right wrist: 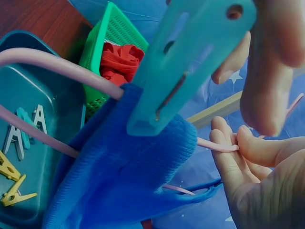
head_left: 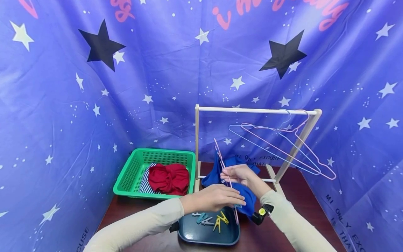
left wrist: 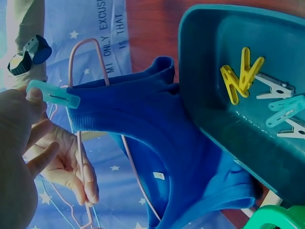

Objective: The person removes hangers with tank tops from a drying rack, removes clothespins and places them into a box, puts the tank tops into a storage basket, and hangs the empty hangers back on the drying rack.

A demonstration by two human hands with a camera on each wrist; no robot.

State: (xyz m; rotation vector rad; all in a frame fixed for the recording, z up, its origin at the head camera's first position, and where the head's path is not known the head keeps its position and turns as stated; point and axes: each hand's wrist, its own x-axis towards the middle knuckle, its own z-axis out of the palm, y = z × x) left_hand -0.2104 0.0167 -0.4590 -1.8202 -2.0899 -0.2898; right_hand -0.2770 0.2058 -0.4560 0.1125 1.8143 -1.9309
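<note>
My right hand (head_left: 240,174) pinches the wire of a pink clothes hanger (left wrist: 129,157) between thumb and fingers. Over one end of that hanger hangs a blue shirt (left wrist: 143,105) with ribbed edging and a small white label. A teal clothespin (right wrist: 190,62) sits on the shirt's ribbed edge at the hanger wire. At its outer end my left hand (head_left: 214,197) holds it, as the left wrist view shows, with the other fingers spread. Below the hands is a dark teal tray (head_left: 207,238) with yellow (left wrist: 243,74), grey and teal clothespins inside.
A green basket (head_left: 126,189) at the left holds a red cloth (head_left: 170,178) and a striped cloth (head_left: 146,180). Behind the hands stands a rack with a white rail (head_left: 239,110); a blue hanger (head_left: 261,145) and another pink hanger (head_left: 329,172) hang at its right end.
</note>
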